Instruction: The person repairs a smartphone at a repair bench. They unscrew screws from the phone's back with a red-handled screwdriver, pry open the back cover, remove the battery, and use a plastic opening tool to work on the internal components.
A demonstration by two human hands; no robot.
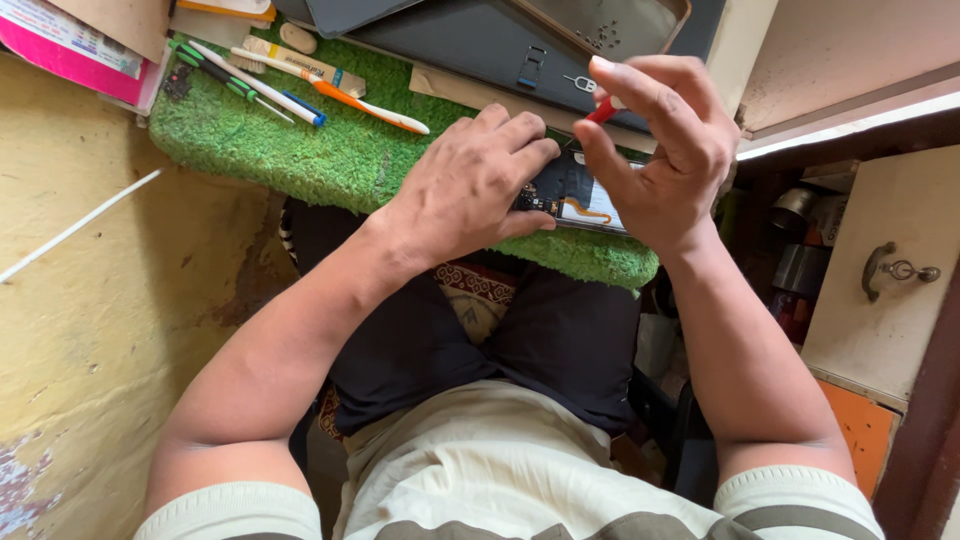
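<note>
Left grip (470, 185) clamps the opened phone (580, 195), right grip (655, 150) pinches a red tool (602, 110); screwdrivers (250, 85) lie nearby.

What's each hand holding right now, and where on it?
Left hand presses on the opened phone, gripping its left end. Right hand pinches a red tool by its upper end.

My two arms are bare from the sleeve down to the fingers. I wear no watch, no ring and no glove on my left hand (470, 185) or my right hand (655, 150). My shirt is light, a pale cream colour, with short sleeves. Each sleeve ends in a ribbed cuff, and on the near right one a grey-brown stripe runs across. The same grey-brown band crosses the front of the shirt. My trousers are dark.
</note>
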